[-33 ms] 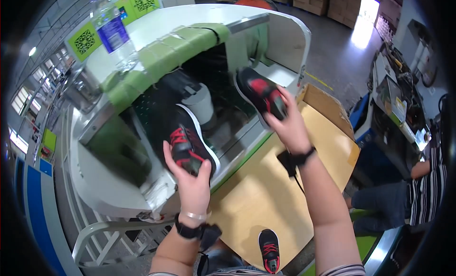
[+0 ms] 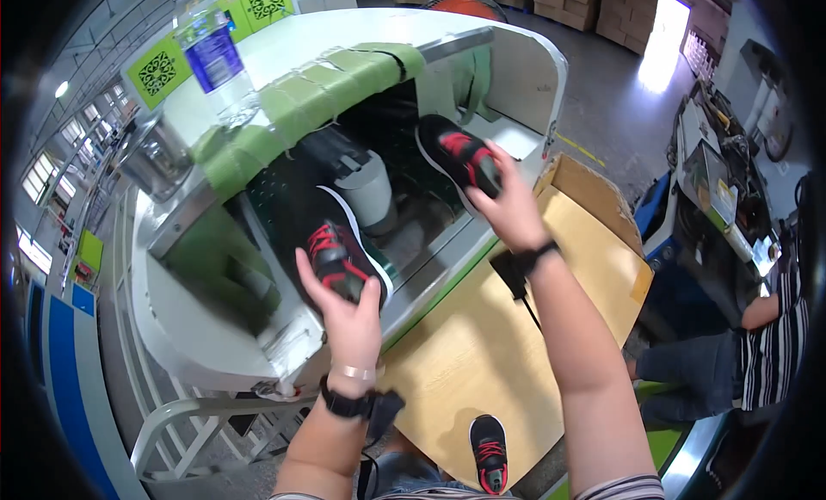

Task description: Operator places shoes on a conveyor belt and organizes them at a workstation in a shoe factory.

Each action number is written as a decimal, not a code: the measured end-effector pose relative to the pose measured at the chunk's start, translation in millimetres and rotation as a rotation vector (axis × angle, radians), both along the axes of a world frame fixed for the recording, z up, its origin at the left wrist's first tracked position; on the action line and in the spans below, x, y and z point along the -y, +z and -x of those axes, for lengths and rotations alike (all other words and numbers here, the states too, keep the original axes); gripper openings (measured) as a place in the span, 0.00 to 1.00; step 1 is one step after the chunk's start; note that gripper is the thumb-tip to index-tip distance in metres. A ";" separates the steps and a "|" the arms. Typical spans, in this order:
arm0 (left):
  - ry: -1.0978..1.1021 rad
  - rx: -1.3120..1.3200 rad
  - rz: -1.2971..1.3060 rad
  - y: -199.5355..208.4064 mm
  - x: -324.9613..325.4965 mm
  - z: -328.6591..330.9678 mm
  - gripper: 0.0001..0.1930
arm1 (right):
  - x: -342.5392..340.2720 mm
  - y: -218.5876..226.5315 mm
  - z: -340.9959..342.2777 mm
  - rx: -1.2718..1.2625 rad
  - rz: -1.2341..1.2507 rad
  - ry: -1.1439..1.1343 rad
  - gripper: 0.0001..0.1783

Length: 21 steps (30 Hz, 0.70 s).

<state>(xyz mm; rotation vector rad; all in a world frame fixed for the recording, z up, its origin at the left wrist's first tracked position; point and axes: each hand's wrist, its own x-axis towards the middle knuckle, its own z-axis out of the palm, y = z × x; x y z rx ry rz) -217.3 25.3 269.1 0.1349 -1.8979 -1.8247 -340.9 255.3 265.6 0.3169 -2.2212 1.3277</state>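
My left hand [image 2: 351, 315] is wrapped round the heel end of a black sneaker [image 2: 332, 244] with red laces and a white sole. Its toe points away from me, into the opening of a white machine [image 2: 188, 349]. In my right hand [image 2: 514, 209] is a second black sneaker [image 2: 456, 147], also red-laced, gripped by the heel. That one is tilted, its toe up and to the left, over the right side of the opening. Inside, between the two shoes, stands a grey cylinder-shaped part [image 2: 368, 190]. Both sneakers are a little blurred.
A third sneaker [image 2: 489, 455] rests on a tan board [image 2: 465, 371] close to me. Green padding [image 2: 318, 95] tops the opening; a plastic bottle [image 2: 215, 65] and a metal cup [image 2: 155, 160] stand on the machine. At right, a person [image 2: 770, 345] sits beside a cluttered bench.
My right hand and its sneaker have moved slightly up and left, further over the opening. The left hand with its sneaker has shifted only a little.
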 end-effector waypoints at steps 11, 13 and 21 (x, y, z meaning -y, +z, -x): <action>-0.038 -0.205 0.617 -83.7 17.7 -40.6 0.41 | 1.7 -125.4 -132.3 0.373 -0.148 0.207 0.37; -0.311 0.158 0.948 -131.8 15.7 -100.6 0.44 | -9.8 -152.7 -245.8 0.720 -0.025 0.369 0.39; -0.764 0.702 1.391 -246.5 9.9 -193.8 0.51 | 12.4 -196.2 -423.2 0.688 -0.154 0.299 0.44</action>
